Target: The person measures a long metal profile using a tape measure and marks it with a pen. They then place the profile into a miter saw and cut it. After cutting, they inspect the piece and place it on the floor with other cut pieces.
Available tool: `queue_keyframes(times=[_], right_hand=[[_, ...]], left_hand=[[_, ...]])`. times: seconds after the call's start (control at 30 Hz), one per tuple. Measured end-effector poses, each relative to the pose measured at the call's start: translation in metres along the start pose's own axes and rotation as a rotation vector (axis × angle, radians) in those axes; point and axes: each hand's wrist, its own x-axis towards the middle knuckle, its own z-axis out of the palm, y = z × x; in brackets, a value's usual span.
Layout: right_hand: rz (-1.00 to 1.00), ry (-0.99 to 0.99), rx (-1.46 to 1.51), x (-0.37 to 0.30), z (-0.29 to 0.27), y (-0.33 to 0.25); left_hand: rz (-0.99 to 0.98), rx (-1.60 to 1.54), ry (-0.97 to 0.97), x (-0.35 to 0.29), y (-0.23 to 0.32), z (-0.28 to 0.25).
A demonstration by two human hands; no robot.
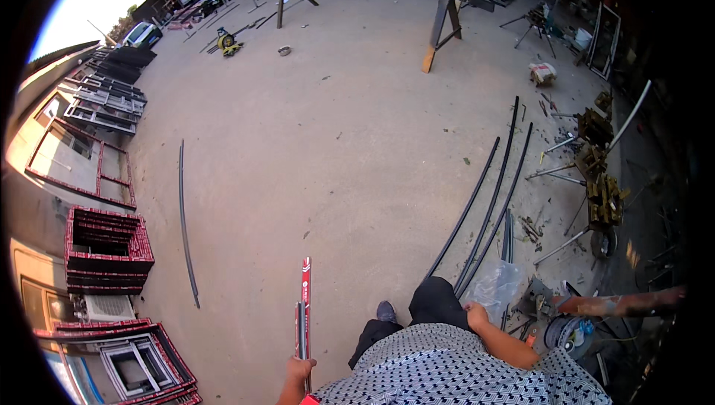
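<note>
My left hand (300,368), low in the view, is closed around a small bundle of long metal profiles (306,293). One has red printed film along its face, and a grey one lies against it; they point forward, away from me. Beside my dark trouser leg (441,307) is my right hand (476,316), with the forearm bent across my patterned shirt (447,360). Its fingers are small and partly hidden against the trousers, so their grip is unclear. Clear plastic sheeting (497,284) lies on the ground just beyond that hand.
Several dark bars (488,204) lie ahead on the right, and a single bar (185,219) on the left. Red-edged frames (108,252) are stacked along the left wall. Machines on tripod legs (602,200) line the right. A trestle (443,29) supports a large frame ahead.
</note>
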Motion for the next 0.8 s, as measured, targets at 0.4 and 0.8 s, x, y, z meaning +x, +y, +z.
queue_keyframes(times=[0.4,0.8], right_hand=[[0.305,-0.004,0.46,0.198,-0.063,-0.167],[0.198,0.284,0.686,0.378,-0.237,-0.282]], left_hand=[[0.378,-0.393,0.041,0.165,0.259,-0.041],[0.514,0.259,-0.222,0.214,0.559,-0.002]])
